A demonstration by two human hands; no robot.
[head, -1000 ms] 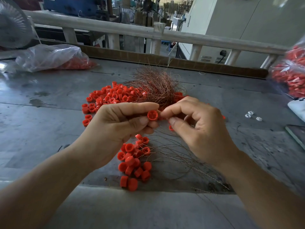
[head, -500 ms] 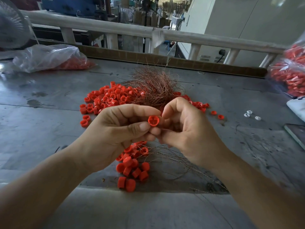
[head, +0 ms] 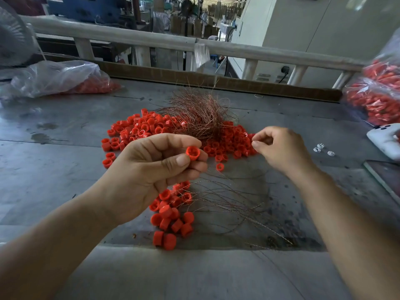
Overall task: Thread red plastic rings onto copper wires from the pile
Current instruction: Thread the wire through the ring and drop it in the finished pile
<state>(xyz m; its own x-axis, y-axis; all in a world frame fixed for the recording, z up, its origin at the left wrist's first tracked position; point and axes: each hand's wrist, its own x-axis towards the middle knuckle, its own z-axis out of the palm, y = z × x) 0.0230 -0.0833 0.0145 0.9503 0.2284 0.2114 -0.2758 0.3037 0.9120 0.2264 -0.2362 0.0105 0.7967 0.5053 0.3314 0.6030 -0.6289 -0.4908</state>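
Two bare hands are raised over the grey tabletop [head: 54,174]. Left hand [head: 149,176]: grip clamped on one red ring [head: 192,153], thumb and forefinger pinching its wall, open end with inner ribs facing the camera; other fingers curled beneath, thin strands trailing out from under them toward the right. Right hand [head: 283,150]: well apart from the ring, out to its right, grip drawn together with thumb tip against forefinger tip, remaining fingers curled; cannot tell whether a wire sits in that pinch, too fine to see. Behind both hands, a loose pile of red rings [head: 138,131] spreads on the tabletop, with a tangle of copper wires [head: 194,115] heaped on its middle. Nearer the body, below the left hand, a smaller cluster of rings [head: 171,219] lies with long wire strands [head: 233,204] fanning rightward. Clear plastic bag [head: 56,79] holding red pieces at far left; second bag [head: 376,98] of red parts at far right; three small white pieces [head: 322,149] near the right edge
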